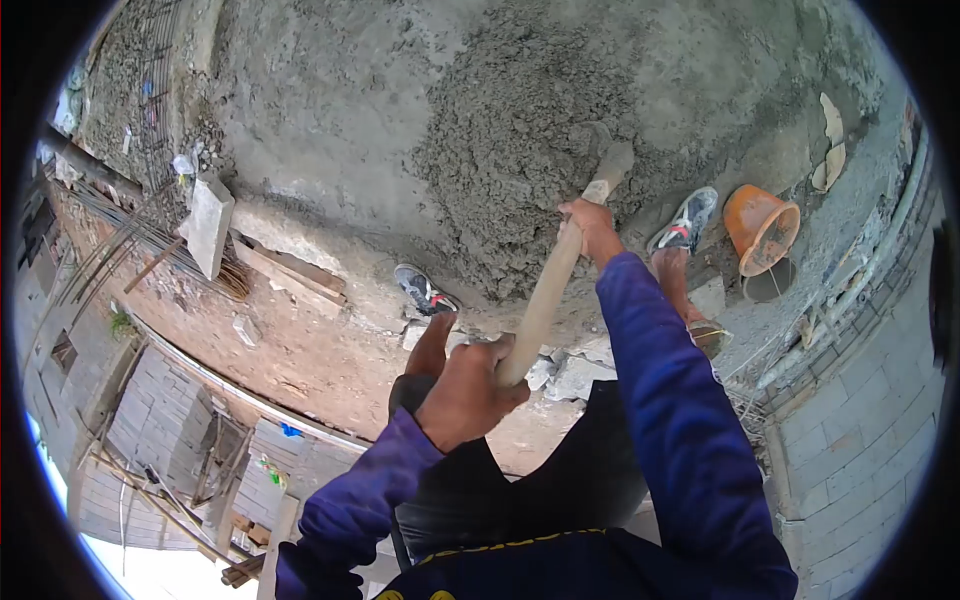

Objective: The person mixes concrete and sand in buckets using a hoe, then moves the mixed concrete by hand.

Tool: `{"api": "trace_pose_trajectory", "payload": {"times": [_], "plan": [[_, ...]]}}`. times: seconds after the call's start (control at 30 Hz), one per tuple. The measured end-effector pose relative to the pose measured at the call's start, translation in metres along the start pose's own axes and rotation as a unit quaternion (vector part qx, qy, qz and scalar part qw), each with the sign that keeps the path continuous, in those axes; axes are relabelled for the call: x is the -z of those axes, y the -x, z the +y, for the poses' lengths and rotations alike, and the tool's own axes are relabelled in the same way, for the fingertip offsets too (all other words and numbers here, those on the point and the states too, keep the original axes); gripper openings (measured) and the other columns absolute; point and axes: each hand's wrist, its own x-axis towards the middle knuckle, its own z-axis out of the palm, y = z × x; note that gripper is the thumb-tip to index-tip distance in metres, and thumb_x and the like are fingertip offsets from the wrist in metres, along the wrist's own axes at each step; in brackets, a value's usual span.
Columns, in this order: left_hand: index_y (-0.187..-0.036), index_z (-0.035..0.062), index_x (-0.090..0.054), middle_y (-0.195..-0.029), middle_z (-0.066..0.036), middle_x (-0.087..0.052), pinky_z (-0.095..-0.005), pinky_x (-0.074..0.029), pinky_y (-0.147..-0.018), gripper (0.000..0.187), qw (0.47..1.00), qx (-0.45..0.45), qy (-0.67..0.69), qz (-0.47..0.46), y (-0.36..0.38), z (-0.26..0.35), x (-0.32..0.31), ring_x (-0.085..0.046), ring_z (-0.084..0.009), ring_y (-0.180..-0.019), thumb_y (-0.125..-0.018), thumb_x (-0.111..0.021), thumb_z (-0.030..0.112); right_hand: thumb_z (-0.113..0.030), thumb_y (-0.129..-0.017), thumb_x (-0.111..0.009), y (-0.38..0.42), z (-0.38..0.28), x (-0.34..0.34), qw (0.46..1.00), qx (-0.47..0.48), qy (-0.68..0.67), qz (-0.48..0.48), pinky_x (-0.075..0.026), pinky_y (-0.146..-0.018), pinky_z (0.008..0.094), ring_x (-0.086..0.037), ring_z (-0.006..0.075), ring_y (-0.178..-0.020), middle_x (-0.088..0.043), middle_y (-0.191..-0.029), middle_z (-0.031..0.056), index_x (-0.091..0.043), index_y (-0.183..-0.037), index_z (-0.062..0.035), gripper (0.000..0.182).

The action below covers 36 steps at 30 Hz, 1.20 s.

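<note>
A hoe (549, 290) with a pale wooden handle slants across the view. Its far end is coated in grey and its blade is mostly hidden in a heap of wet mortar (500, 150). My left hand (465, 392) is wrapped round the near end of the handle, close to my body. Farther up, my right hand (592, 228) grips the handle just short of the heap's edge. Both hands are closed on the wood.
My shoes (425, 290) stand apart at the heap's near edge. An orange bucket (752, 225) lies tipped at the right, beside a grey container (770, 282). Broken concrete (575, 378), a wooden plank (290, 275), a slab (207, 225) and metal rods (130, 240) lie around.
</note>
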Motion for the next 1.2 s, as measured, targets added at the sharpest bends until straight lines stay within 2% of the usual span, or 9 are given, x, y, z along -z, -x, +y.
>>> {"api": "trace_pose_trajectory", "payload": {"times": [0.13, 0.2, 0.4, 0.5, 0.67, 0.8, 0.93, 1.07, 1.2], "plan": [[-0.113, 0.0039, -0.061, -0.079, -0.017, -0.069, -0.0488, -0.055, -0.071, 0.042, 0.995, -0.028, 0.071, 0.068, 0.031, -0.159, -0.092, -0.068, -0.0417, -0.074, -0.076, -0.074, 0.018, -0.01, -0.082, -0.074, -0.012, 0.054, -0.002, 0.996, 0.03, 0.042, 0.07, -0.052, -0.048, 0.0405, -0.057, 0.0231, -0.053, -0.057, -0.074, 0.0097, -0.06, -0.096, -0.0008, 0.021], [-0.102, 0.0062, -0.059, -0.08, -0.015, -0.07, -0.0501, -0.055, -0.066, 0.032, 0.992, 0.083, -0.073, 0.06, 0.038, -0.213, -0.164, -0.069, -0.0386, -0.075, -0.077, -0.073, 0.021, -0.01, -0.083, -0.074, -0.034, 0.09, 0.024, 0.959, -0.043, -0.218, -0.175, -0.047, -0.049, 0.0317, -0.051, 0.0166, -0.052, -0.054, -0.076, 0.0049, -0.057, -0.092, -0.0059, 0.019], [-0.081, 0.0086, -0.064, -0.074, -0.016, -0.069, -0.0491, -0.055, -0.062, 0.02, 0.972, 0.213, 0.032, 0.096, 0.047, -0.277, -0.305, -0.069, -0.0363, -0.068, -0.073, -0.074, 0.023, -0.004, -0.082, -0.07, 0.054, 0.158, 0.029, 0.992, 0.096, -0.051, -0.071, -0.045, -0.05, 0.0283, -0.05, 0.014, -0.055, -0.053, -0.069, 0.0032, -0.058, -0.089, -0.0055, 0.014], [-0.076, 0.0081, -0.066, -0.07, -0.016, -0.068, -0.0487, -0.055, -0.063, 0.02, 0.966, 0.178, 0.137, 0.13, 0.074, -0.286, -0.345, -0.068, -0.037, -0.067, -0.069, -0.077, 0.024, -0.002, -0.082, -0.068, 0.136, 0.165, 0.021, 0.985, 0.148, -0.053, -0.066, -0.045, -0.047, 0.0293, -0.051, 0.0142, -0.053, -0.052, -0.067, 0.0036, -0.057, -0.092, -0.0033, 0.015], [-0.075, 0.0081, -0.064, -0.068, -0.015, -0.065, -0.048, -0.052, -0.063, 0.024, 0.959, -0.083, 0.152, 0.226, -0.032, -0.24, -0.262, -0.064, -0.0398, -0.066, -0.065, -0.079, 0.023, 0.0, -0.082, -0.065, 0.217, 0.024, -0.002, 0.895, 0.443, 0.013, -0.04, -0.046, -0.043, 0.0303, -0.05, 0.0132, -0.046, -0.055, -0.067, 0.007, -0.051, -0.092, -0.0002, 0.016], [-0.085, 0.0031, -0.064, -0.075, -0.016, -0.067, -0.042, -0.053, -0.065, 0.032, 0.959, -0.097, 0.195, 0.179, -0.135, -0.197, -0.154, -0.068, -0.0355, -0.07, -0.067, -0.079, 0.025, 0.001, -0.08, -0.064, 0.146, -0.094, -0.051, 0.821, 0.57, 0.016, 0.011, -0.047, -0.044, 0.0304, -0.056, 0.0162, -0.05, -0.058, -0.066, 0.0101, -0.056, -0.091, 0.0109, 0.017], [-0.094, -0.0001, -0.066, -0.073, -0.013, -0.067, -0.0367, -0.053, -0.066, 0.052, 0.968, 0.027, 0.243, 0.06, -0.068, -0.246, -0.211, -0.066, -0.0231, -0.064, -0.065, -0.086, 0.037, -0.003, -0.079, -0.065, -0.009, 0.015, -0.067, 0.908, 0.36, 0.199, 0.085, -0.048, -0.045, 0.0332, -0.055, 0.0183, -0.048, -0.059, -0.065, 0.0084, -0.057, -0.093, 0.0123, 0.022], [-0.106, -0.0004, -0.065, -0.077, -0.019, -0.07, -0.0457, -0.057, -0.07, 0.063, 0.982, 0.127, 0.125, 0.061, 0.018, -0.248, -0.2, -0.071, -0.0359, -0.074, -0.065, -0.083, 0.043, -0.003, -0.083, -0.06, -0.056, 0.132, -0.037, 0.99, 0.109, 0.084, -0.028, -0.045, -0.043, 0.035, -0.049, 0.0184, -0.047, -0.05, -0.063, 0.0064, -0.056, -0.09, 0.0039, 0.011], [-0.094, 0.0032, -0.063, -0.07, -0.019, -0.068, -0.048, -0.057, -0.061, 0.046, 0.989, 0.105, 0.046, 0.095, 0.065, -0.252, -0.123, -0.069, -0.0392, -0.067, -0.071, -0.079, 0.04, -0.003, -0.086, -0.057, -0.013, 0.123, -0.062, 0.989, 0.117, 0.082, -0.04, -0.046, -0.045, 0.034, -0.049, 0.0181, -0.052, -0.048, -0.065, 0.006, -0.055, -0.088, 0.0011, 0.005]]}}
